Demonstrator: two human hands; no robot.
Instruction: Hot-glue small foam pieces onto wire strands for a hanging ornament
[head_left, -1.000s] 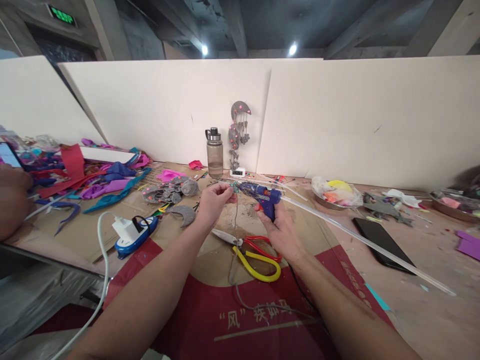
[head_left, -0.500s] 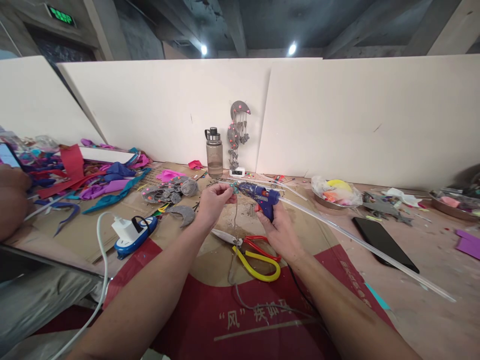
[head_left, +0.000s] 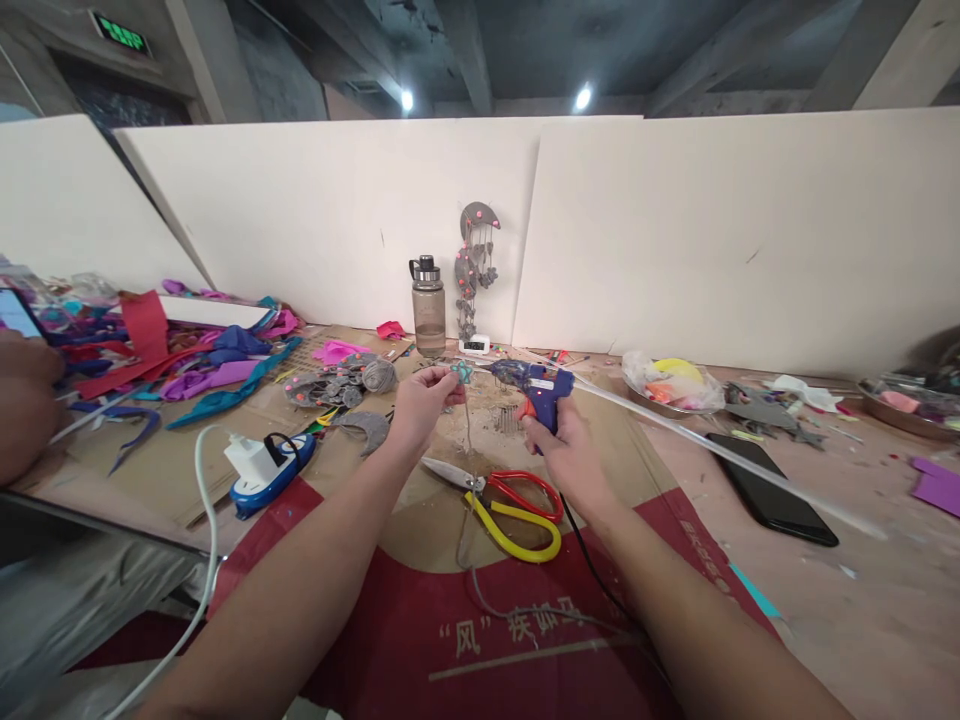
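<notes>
Between thumb and fingers, my left hand (head_left: 426,402) pinches a small teal star-shaped piece (head_left: 461,372), from which a grey cord (head_left: 469,425) hangs. My right hand (head_left: 564,440) is wrapped round the handle of a blue glue gun (head_left: 541,385); its nozzle points left, a short gap from the star. A long clear glue stick (head_left: 675,440) sticks out of the gun's back. Below my hands, scissors (head_left: 517,512) with one red and one yellow handle lie partly open on the cardboard, with grey cord beside them.
A bottle (head_left: 429,310) and grey hanging ornament (head_left: 476,260) stand at the back. Grey felt pieces (head_left: 337,385), a blue power strip (head_left: 274,478) and coloured scraps (head_left: 187,350) lie left, near another person's hand (head_left: 26,400). A black phone (head_left: 771,490) lies right.
My right hand and the glue gun have moved right, so the nozzle is away from the star. The teal star now shows more fully, slightly further left in my left fingers.
</notes>
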